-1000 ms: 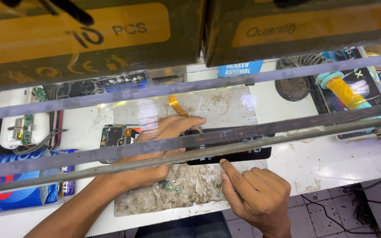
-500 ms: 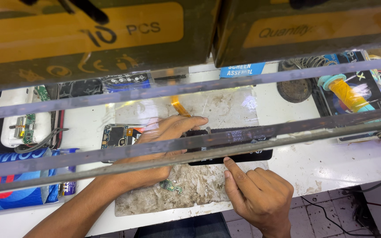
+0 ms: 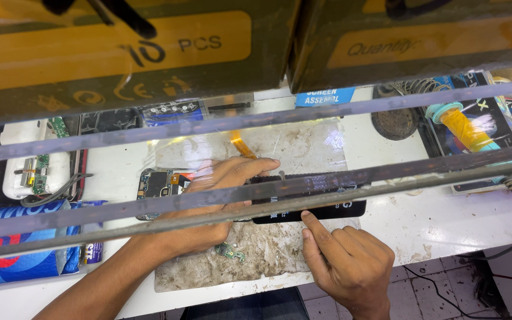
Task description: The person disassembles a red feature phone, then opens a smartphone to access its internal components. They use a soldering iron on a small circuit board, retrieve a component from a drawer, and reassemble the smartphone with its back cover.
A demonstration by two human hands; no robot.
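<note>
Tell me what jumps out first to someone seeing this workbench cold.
Two bare hands meet mid-bench over a black phone screen panel lying on a stained, dirty work mat: the left hand lies flat across it, and the right hand presses a fingertip at its lower edge. Grey bars cut across the view, and a yellow tape spool glows at far right.

The work mat (image 3: 291, 145) looks like worn, stained rubber or silicone — matt, grubby, rough with residue. The black phone screen (image 3: 327, 210) under the right hand (image 3: 348, 261) is smooth, glossy glass. The white bench (image 3: 445, 219) is a hard, scuffed laminate. At far right, the roll of yellow tape (image 3: 466, 131) shines like plastic film — the blue pouch (image 3: 19, 261) at near left is glossy, crinkled plastic.
</note>
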